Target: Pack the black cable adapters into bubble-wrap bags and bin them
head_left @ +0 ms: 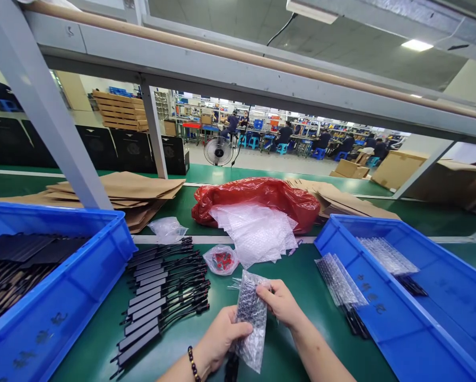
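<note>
A bubble-wrap bag (255, 307) is held upright between my two hands over the green table. My left hand (222, 337), with a beaded bracelet at the wrist, pinches its lower left side. The fingers of my right hand (280, 303) close on its upper right edge. Black cable ends (231, 366) stick out below the bag; what lies inside is mostly hidden. To the left, several flat black parts with cables (150, 307) lie in a row. Beyond my hands are a small clear bag with red pieces (222, 260) and a pile of empty bubble-wrap bags (257, 233).
A blue bin (102, 254) at left holds many black parts. The blue bin (365, 297) at right contains bubble-wrapped pieces, and more wrapped pieces (343, 289) lean by its left wall. A red plastic bag (257, 191) and cardboard sheets (142, 191) lie behind, under a shelf frame.
</note>
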`<state>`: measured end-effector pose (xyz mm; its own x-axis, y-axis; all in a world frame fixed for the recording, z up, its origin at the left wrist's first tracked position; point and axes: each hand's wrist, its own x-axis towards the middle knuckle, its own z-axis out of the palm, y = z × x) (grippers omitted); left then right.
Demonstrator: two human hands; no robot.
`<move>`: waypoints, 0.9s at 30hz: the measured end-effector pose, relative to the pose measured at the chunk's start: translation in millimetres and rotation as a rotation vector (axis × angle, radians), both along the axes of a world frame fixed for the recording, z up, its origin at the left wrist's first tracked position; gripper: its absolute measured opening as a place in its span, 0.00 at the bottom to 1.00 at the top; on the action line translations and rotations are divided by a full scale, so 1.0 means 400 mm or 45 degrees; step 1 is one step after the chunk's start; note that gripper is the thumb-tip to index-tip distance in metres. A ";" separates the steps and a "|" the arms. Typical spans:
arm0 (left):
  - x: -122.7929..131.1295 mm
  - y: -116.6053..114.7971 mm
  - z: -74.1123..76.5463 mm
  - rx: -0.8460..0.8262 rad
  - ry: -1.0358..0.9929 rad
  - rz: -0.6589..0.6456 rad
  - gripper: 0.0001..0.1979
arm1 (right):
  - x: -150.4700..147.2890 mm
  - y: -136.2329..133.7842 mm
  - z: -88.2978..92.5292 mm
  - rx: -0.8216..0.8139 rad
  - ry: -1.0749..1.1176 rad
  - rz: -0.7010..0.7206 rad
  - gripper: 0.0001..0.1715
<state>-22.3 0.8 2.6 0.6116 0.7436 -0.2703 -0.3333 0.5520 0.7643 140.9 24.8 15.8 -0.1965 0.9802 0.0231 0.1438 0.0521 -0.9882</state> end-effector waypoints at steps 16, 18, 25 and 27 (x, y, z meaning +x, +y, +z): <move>-0.005 0.017 -0.008 0.069 -0.074 0.166 0.18 | -0.042 -0.035 0.041 0.335 -0.516 0.081 0.19; -0.006 0.019 -0.013 0.101 -0.053 0.093 0.17 | -0.006 -0.044 0.083 0.315 -0.742 0.121 0.16; -0.008 0.022 -0.028 0.085 0.062 -0.028 0.14 | 0.218 -0.018 0.152 -0.144 -1.740 -0.130 0.13; -0.007 0.020 -0.027 0.107 0.081 -0.063 0.15 | 0.281 0.008 0.137 -0.301 -1.897 -0.245 0.14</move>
